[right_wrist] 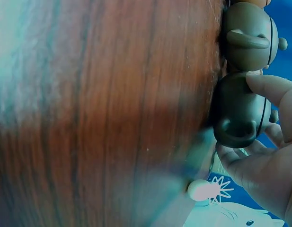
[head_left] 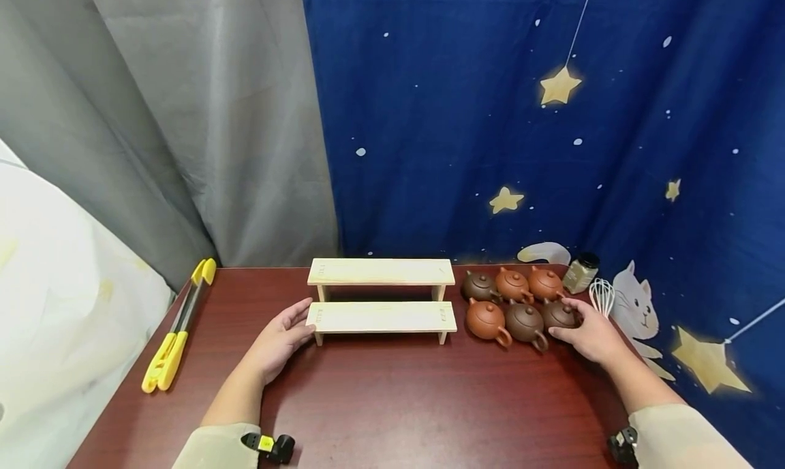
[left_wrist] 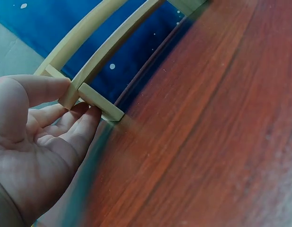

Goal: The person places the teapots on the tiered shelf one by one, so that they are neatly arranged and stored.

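A two-tier pale wooden display stand (head_left: pixel 380 317) is on the table. My left hand (head_left: pixel 279 341) holds the left end of its lower tier; in the left wrist view the thumb presses the board's end and the other fingers curl beneath, near a leg. On the right, small clay teapots stand in two rows. My right hand (head_left: pixel 591 334) grips the dark brown teapot (right_wrist: pixel 240 109) at the right end of the front row, thumb on one side and fingers around the other. Beside it are another dark brown teapot (head_left: pixel 525 321) and a reddish-brown teapot (head_left: pixel 486 320).
Behind the front row are a dark teapot (head_left: pixel 480 287) and two reddish ones. A black-lidded jar (head_left: pixel 580 273) and a white whisk (head_left: pixel 602 296) are at the back right. Yellow-handled tongs (head_left: pixel 178 333) lie at the left. Curtains hang behind the reddish-brown table (head_left: pixel 392 401).
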Demonstrator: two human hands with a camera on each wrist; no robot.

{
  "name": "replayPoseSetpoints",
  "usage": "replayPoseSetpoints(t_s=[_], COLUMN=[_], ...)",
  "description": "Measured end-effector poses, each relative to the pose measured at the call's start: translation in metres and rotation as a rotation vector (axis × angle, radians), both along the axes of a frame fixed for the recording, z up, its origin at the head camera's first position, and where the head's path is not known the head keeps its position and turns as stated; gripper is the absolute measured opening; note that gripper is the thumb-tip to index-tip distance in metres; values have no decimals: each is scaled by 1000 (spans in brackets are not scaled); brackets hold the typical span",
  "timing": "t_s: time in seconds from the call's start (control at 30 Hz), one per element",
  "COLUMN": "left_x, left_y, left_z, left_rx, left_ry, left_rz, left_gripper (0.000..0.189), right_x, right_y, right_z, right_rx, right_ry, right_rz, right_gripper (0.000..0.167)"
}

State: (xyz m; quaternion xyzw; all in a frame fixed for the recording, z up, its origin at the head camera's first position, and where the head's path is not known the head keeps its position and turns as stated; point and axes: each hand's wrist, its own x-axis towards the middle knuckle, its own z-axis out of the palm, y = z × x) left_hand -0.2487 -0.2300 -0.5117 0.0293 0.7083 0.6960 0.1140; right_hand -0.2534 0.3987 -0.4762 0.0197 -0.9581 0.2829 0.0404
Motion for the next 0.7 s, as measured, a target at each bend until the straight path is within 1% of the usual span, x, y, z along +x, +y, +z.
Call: replayPoseSetpoints(t_s=[0.2,0.3,0.37,0.47,0.57,0.7], left_x=[-1,-2,-2,-2,-1,-1], left_y=[1,2,2,1,-1,-2], left_z=[-3,-4,-5,-4,-4,-2], left_rx=[13,17,21,25,22,17], left_ry=[-10,-7,-1,5,5,4], left_rz=[2,0,-2,-7,-10,-18], left_gripper=[76,77,77,77,78,78], right_x=[1,4,7,12,16,18], right_y=[2,1,-4,-16,-34,-66], right_z=[2,10,20,39,57,75], right_rx=[37,31,12,-11,-49,-115], right_ry=[10,28,42,80,108,133], right_rz=[-11,-27,-31,-23,-4,32], right_gripper=[80,81,82,83,81,77])
